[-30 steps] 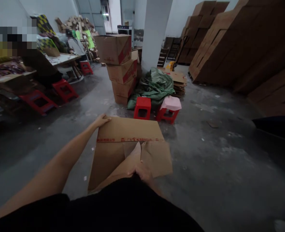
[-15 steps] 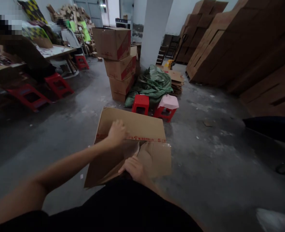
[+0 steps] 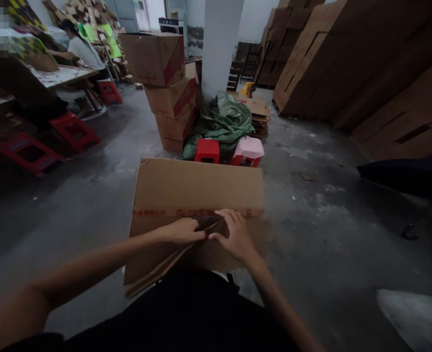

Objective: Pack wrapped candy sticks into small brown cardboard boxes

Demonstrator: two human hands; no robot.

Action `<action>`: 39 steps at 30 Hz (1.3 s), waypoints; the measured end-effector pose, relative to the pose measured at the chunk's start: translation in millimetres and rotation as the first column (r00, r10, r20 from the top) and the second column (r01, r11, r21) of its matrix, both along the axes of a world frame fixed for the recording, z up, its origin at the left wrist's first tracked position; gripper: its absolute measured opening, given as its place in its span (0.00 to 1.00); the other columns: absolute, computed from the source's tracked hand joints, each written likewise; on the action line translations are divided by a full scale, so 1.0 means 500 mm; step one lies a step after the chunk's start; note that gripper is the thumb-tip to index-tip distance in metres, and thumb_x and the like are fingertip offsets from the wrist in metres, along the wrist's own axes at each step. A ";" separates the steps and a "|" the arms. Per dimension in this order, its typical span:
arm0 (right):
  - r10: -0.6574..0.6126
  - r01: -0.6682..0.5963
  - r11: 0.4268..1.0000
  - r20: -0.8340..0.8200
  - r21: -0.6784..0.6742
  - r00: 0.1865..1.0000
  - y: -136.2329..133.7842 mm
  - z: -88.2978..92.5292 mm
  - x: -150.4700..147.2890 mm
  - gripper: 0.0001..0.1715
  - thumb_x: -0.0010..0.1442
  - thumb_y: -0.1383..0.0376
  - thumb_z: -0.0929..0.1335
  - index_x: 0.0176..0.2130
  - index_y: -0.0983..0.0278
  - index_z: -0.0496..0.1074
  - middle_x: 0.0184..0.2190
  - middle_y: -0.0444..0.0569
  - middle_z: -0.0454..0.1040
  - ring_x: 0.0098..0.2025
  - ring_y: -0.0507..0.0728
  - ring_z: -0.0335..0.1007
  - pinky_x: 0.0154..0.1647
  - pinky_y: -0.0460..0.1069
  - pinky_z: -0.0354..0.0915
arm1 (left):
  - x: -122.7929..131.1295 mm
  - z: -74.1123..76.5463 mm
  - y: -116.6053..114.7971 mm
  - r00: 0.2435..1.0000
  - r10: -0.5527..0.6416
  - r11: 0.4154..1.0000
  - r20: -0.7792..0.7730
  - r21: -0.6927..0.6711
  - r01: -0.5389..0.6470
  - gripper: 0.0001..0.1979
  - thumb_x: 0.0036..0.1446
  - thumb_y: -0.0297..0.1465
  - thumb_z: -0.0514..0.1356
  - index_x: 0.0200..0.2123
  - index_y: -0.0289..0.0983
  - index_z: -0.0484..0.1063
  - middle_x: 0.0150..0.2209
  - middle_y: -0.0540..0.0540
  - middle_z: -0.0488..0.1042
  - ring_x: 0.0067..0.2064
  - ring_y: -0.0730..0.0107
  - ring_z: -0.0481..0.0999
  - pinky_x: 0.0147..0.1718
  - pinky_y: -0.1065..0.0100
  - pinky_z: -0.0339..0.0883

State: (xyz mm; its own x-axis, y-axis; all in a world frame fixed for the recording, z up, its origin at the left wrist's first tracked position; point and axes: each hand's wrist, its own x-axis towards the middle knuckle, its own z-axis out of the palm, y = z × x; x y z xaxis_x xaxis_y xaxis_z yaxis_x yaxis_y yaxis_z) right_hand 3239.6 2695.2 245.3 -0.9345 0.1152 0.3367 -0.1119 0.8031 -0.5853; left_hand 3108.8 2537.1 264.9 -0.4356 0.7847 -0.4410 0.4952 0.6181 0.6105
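Left hand (image 3: 182, 231) curls over the cardboard box (image 3: 199, 188), can't tell if gripping; right hand (image 3: 236, 236) is half open, empty; bend the cardboard gently

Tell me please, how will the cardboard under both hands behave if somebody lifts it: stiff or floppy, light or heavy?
The cardboard is probably fairly stiff, as its far panel looks flat. It may bend at the middle, where flaps meet unevenly. Thin-looking edges suggest lightness.
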 end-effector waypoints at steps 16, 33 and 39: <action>-0.099 0.102 0.995 0.294 0.004 0.951 0.125 -0.030 0.046 0.10 0.55 0.67 0.73 0.28 0.66 0.69 0.28 0.41 0.71 0.38 0.53 0.65 0.44 0.52 0.46 | -0.017 0.018 0.001 0.849 -0.501 0.865 0.168 0.126 0.486 0.13 0.57 0.36 0.50 0.23 0.36 0.57 0.21 0.51 0.60 0.23 0.74 0.59 0.24 0.69 0.50; 0.016 -0.059 0.955 0.149 0.290 0.989 -0.011 -0.069 -0.030 0.07 0.57 0.77 0.64 0.34 0.67 0.70 0.37 0.51 0.70 0.40 0.57 0.58 0.42 0.52 0.52 | -0.062 -0.005 0.020 0.859 -0.488 0.870 0.154 0.168 0.464 0.16 0.61 0.35 0.50 0.22 0.35 0.59 0.19 0.52 0.61 0.21 0.77 0.56 0.23 0.69 0.49; 0.019 -0.002 0.964 -0.061 0.267 0.998 -0.037 -0.069 -0.036 0.05 0.55 0.74 0.67 0.29 0.66 0.68 0.35 0.48 0.70 0.42 0.56 0.56 0.41 0.51 0.50 | -0.157 0.044 0.093 0.835 -0.181 0.847 -0.519 0.350 0.401 0.21 0.64 0.43 0.50 0.45 0.33 0.74 0.45 0.38 0.74 0.46 0.60 0.71 0.47 0.61 0.61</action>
